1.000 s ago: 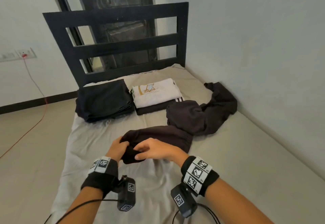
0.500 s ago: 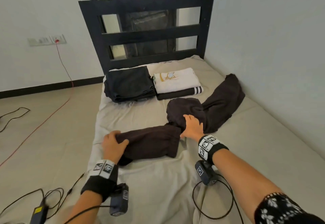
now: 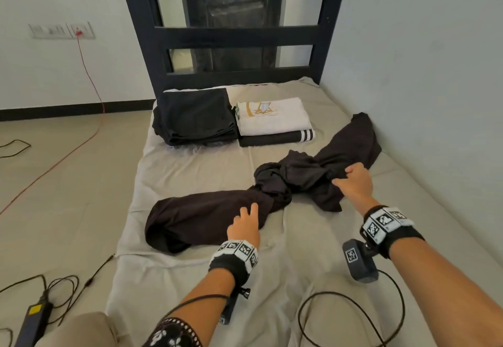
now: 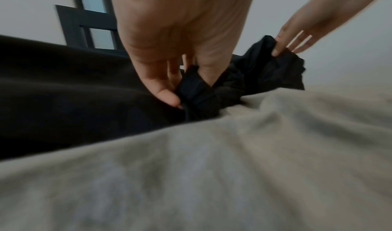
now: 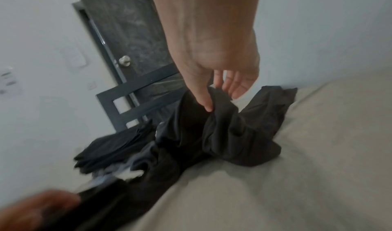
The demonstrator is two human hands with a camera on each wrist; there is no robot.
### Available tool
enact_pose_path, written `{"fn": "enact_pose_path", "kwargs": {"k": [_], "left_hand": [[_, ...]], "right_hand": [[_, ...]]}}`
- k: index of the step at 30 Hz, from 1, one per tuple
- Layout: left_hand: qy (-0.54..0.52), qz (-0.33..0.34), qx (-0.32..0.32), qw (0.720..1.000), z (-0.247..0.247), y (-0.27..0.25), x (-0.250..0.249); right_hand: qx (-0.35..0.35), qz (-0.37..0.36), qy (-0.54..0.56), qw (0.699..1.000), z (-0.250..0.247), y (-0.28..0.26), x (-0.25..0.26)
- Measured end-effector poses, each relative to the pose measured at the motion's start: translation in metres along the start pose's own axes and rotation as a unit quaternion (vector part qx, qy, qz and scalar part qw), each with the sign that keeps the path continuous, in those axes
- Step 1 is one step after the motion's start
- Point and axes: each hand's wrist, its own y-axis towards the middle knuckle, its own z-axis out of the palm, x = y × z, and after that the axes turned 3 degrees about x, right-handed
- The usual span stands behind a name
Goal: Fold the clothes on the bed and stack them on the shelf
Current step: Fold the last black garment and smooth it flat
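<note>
head view shows the dark brown trousers [image 3: 217, 216] lying crumpled across the bed [image 3: 190, 278], bunched in the middle. my left hand [image 3: 243, 228] rests on the near leg, and in the left wrist view its thumb and fingers [image 4: 167, 95] pinch a fold there. my right hand [image 3: 355, 183] grips the bunched cloth on the far side; in the right wrist view thumb and forefinger pinch it while the other fingers stay loose. near the black headboard [image 3: 234, 33] i see a folded black pile [image 3: 194, 118] and, just beside it, a folded white shirt [image 3: 272, 118] on top of a striped dark garment [image 3: 277, 137].
</note>
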Motion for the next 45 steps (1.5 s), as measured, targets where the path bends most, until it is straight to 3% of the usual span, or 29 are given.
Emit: {"fn": "enact_pose_path", "kwargs": {"k": [3,6,8,9,11,14,17,20,24,29,34,37,40,43,45], "left_hand": [[-0.080,-0.016,-0.036,0.996,-0.015,0.006,0.025],[-0.158,-0.050,-0.098,0.981,-0.031,0.010,0.053],[-0.176,-0.071,-0.103,0.976,-0.039,0.011,0.071],[-0.184,-0.076,-0.095,0.975,-0.040,0.012,0.078],[-0.225,-0.064,-0.066,0.970,-0.043,0.014,0.087],[-0.292,-0.014,-0.058,0.955,-0.041,0.019,0.084],[-0.328,0.024,-0.087,0.940,-0.043,0.025,0.066],[-0.346,0.050,-0.111,0.930,-0.047,0.035,0.044],[-0.329,0.048,-0.101,0.938,-0.051,0.061,0.016],[-0.310,-0.067,0.002,0.948,-0.052,0.112,-0.014],[-0.399,-0.140,0.085,0.902,-0.041,0.163,-0.031],[-0.430,-0.153,0.078,0.886,-0.038,0.179,-0.033],[-0.408,-0.116,0.064,0.903,-0.046,0.181,-0.032],[-0.405,-0.063,0.014,0.912,-0.064,0.173,-0.032],[-0.409,-0.031,-0.048,0.911,-0.084,0.161,-0.029]], "right_hand": [[-0.012,-0.134,-0.037,0.990,0.021,-0.006,0.000],[0.066,-0.295,-0.205,0.931,0.040,-0.012,0.012],[0.100,-0.341,-0.265,0.896,0.051,-0.013,0.024],[0.099,-0.344,-0.238,0.903,0.053,-0.013,0.031],[0.077,-0.308,-0.120,0.941,0.047,-0.013,0.044],[0.002,-0.174,0.022,0.984,0.020,-0.008,0.053],[-0.065,-0.053,0.073,0.994,-0.015,0.008,0.038],[-0.045,0.017,0.066,0.997,-0.039,0.023,0.012],[0.008,-0.018,0.010,1.000,-0.036,0.035,-0.005],[0.056,-0.080,-0.049,0.994,-0.012,0.052,-0.013],[0.041,-0.045,-0.103,0.993,0.007,0.077,-0.034],[0.088,0.034,0.001,0.996,0.012,0.088,-0.046],[0.108,0.104,0.113,0.982,0.010,0.090,-0.044],[0.161,0.122,0.146,0.968,0.000,0.089,-0.036],[0.229,0.082,0.170,0.955,-0.016,0.079,-0.018]]}}
